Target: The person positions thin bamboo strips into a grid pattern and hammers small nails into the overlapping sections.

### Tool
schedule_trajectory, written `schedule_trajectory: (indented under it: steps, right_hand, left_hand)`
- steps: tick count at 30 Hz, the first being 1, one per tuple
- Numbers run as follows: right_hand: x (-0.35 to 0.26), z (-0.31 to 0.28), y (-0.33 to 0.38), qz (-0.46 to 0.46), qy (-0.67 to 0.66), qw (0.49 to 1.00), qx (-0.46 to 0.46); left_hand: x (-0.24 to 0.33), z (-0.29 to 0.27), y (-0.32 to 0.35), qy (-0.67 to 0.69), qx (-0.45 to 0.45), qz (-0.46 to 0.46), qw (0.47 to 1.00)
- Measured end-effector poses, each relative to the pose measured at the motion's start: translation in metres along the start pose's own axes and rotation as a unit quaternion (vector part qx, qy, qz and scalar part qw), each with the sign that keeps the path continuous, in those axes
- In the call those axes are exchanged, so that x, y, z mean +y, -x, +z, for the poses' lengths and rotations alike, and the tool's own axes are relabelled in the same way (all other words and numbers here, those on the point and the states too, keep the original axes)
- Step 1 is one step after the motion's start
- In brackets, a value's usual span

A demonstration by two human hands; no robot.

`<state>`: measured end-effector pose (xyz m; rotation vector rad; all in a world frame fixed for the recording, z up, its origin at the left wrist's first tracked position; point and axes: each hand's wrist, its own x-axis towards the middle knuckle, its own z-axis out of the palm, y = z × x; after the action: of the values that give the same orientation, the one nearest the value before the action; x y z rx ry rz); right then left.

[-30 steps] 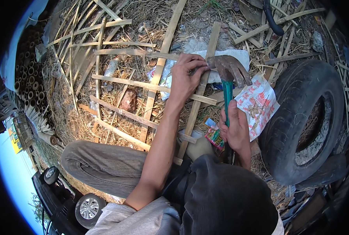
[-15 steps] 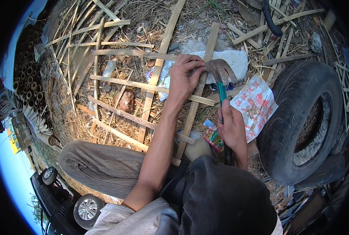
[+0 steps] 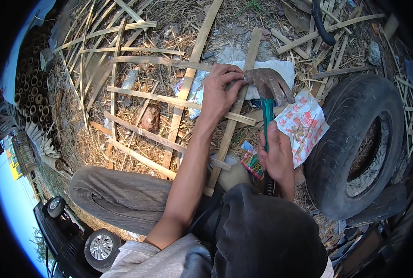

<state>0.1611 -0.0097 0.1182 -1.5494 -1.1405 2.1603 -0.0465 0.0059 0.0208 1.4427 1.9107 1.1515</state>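
Observation:
My right hand is wrapped round the green grip of a claw hammer. The rusty hammer head lies beside my left fingertips, its claw toward the right. My left hand is closed in a pinch over the upright bamboo strip, near the end of a crosswise strip; what the fingertips hold is too small to make out. These strips belong to a bamboo lattice lying in front of me and to my left. A pale flat stone slab shows beneath the strip and the hammer head.
An old tyre lies at the right, next to a white and red printed plastic bag. A small colourful wrapper is near my right hand. Loose bamboo strips litter the straw-covered ground. Cut bamboo poles are stacked far left; a vehicle wheel shows lower left.
The hammer head has shifted slightly right, and its handle stands straighter. My right hand has turned a little with it. My left hand keeps its pinch in nearly the same spot.

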Motion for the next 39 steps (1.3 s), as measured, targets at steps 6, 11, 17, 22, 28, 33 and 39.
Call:
schedule_trajectory:
  steps: [6, 11, 17, 22, 28, 33, 39]
  right_hand:
    - [0.0, -0.009, 0.003, -0.035, -0.033, 0.999, -0.016]
    - [0.017, 0.003, -0.011, -0.005, 0.031, 0.999, 0.018]
    - [-0.004, -0.007, 0.004, -0.04, -0.026, 0.999, -0.004]
    - [0.02, -0.003, -0.015, -0.014, 0.009, 1.0, -0.01]
    - [0.003, -0.01, -0.003, -0.002, 0.005, 1.0, 0.02]
    - [-0.001, -0.013, 0.005, -0.042, -0.041, 0.998, 0.006]
    - [0.013, -0.01, -0.01, -0.055, 0.014, 0.998, -0.017]
  left_hand:
    - [0.003, 0.006, -0.001, 0.008, 0.009, 0.004, 1.0]
    - [-0.003, -0.004, 0.004, -0.004, 0.018, 0.003, 1.0]
    - [0.002, 0.002, 0.0, 0.002, 0.005, -0.001, 1.0]
    - [-0.005, -0.004, 0.004, -0.02, 0.01, 0.01, 1.0]
    - [-0.005, 0.002, 0.0, 0.002, 0.001, 0.013, 1.0]
    - [-0.003, 0.001, 0.002, 0.015, -0.004, -0.019, 1.0]
    - [0.0, 0.002, 0.003, -0.057, 0.03, -0.015, 0.998]
